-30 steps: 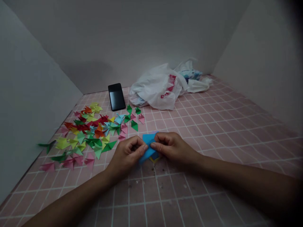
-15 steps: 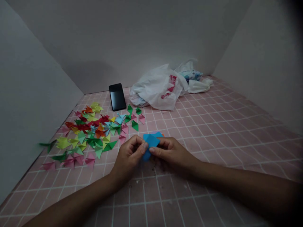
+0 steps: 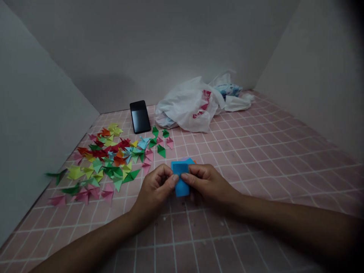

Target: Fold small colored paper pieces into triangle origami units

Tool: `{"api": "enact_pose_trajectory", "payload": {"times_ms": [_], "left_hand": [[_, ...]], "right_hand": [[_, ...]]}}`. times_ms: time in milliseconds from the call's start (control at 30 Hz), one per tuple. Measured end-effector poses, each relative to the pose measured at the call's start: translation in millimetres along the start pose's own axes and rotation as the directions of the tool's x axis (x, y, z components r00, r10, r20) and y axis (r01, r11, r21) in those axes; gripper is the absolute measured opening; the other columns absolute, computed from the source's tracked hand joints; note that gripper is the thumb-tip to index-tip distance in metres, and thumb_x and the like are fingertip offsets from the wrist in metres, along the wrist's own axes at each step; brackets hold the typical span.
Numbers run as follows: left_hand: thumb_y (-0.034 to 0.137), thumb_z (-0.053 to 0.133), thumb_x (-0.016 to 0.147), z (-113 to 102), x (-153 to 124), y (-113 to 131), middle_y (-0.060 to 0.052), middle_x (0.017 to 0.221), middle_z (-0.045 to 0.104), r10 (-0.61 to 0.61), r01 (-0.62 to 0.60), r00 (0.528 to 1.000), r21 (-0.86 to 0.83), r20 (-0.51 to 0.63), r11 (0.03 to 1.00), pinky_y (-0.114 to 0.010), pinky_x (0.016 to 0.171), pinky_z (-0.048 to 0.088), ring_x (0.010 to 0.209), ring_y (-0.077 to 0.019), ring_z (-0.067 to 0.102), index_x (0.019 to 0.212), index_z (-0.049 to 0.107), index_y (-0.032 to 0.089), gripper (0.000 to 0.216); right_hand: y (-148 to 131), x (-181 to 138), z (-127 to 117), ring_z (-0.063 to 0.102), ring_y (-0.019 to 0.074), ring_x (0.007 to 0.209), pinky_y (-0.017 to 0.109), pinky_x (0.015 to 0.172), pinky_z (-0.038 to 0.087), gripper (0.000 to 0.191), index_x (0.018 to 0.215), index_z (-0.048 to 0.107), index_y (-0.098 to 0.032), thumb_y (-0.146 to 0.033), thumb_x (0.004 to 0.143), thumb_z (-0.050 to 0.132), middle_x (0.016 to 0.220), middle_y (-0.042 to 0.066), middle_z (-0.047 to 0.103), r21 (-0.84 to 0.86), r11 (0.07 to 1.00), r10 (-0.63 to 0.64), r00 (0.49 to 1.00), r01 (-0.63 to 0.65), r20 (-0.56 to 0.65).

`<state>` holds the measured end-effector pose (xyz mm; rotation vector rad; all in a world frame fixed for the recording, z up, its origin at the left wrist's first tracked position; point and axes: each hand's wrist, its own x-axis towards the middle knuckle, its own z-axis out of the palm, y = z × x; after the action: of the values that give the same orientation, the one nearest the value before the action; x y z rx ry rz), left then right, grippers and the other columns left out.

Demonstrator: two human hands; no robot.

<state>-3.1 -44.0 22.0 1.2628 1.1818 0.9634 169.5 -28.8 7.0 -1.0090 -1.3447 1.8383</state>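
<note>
A small blue sheet of origami paper (image 3: pixel 182 188), partly folded, is held upright between my two hands. My left hand (image 3: pixel 159 184) pinches its left edge between thumb and fingers. From the other side, my right hand (image 3: pixel 209 182) grips the right edge in the same way, its thumb tip close to the left thumb. Behind the held sheet more coloured papers (image 3: pixel 191 161) show, blue with a little orange and purple; my hands hide most of them.
Many folded paper cranes (image 3: pixel 113 172) in several colours lie spread on the left. A black smartphone (image 3: pixel 140 116) leans at the back. Crumpled white plastic bags (image 3: pixel 187 104) rest by the rear wall. A pink checked cloth (image 3: pixel 256 159) covers the surface, with walls around it.
The blue paper has turned from a slanted position to a straight, upright rectangle. My right thumb has shifted slightly up, nearer the left thumb; both hands still pinch the sheet.
</note>
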Motion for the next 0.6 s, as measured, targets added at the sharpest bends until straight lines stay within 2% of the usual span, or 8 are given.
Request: {"api": "enact_pose_trajectory", "payload": {"times_ms": [233,333,433,600], "left_hand": [[0.041,0.066,0.080,-0.6,1.0,-0.2,0.005,0.061,0.047,0.004,-0.004,0.998,-0.008,-0.069,1.000,-0.022,0.053,0.037,0.055,-0.0098,0.043,0.068,0.049,0.020,0.030],[0.037,0.066,0.081,-1.1,1.7,-1.0,0.005,0.061,0.049,0.032,-0.034,0.995,-0.025,-0.097,0.999,-0.022,0.054,0.039,0.056,-0.0099,0.046,0.068,0.050,0.019,0.027],[0.036,0.065,0.081,-1.0,1.8,-2.0,0.004,0.061,0.053,0.032,-0.035,0.997,-0.035,-0.076,0.999,-0.023,0.056,0.041,0.056,-0.0103,0.049,0.069,0.051,0.019,0.025],[0.033,0.068,0.078,-2.6,3.0,-4.3,0.003,0.062,0.057,-0.033,0.027,0.997,-0.093,-0.063,0.995,-0.022,0.055,0.041,0.055,-0.0099,0.050,0.074,0.057,0.018,0.020]], "right_hand": [[-2.9,1.9,-0.5,0.050,0.0090,0.038,0.019,0.037,0.035,0.042,0.068,0.053,-0.019,-0.051,0.094,0.050,0.048,-0.003,0.055,-0.006,1.000,-0.006,0.999,0.006,-0.046],[-1.7,2.6,1.4,0.050,0.0090,0.038,0.018,0.036,0.034,0.033,0.077,0.056,-0.019,-0.050,0.089,0.060,0.050,-0.004,0.057,0.041,0.999,0.024,0.999,-0.026,0.035],[-0.1,3.2,2.2,0.049,0.0075,0.037,0.017,0.036,0.032,0.030,0.075,0.056,-0.018,-0.044,0.084,0.067,0.049,-0.005,0.056,0.079,0.993,0.081,0.995,-0.086,0.063],[-3.6,4.3,-2.2,0.044,0.0061,0.035,0.018,0.035,0.031,0.034,0.065,0.052,-0.019,-0.044,0.086,0.063,0.048,-0.005,0.053,0.038,0.999,0.032,0.998,-0.030,-0.058]]}}
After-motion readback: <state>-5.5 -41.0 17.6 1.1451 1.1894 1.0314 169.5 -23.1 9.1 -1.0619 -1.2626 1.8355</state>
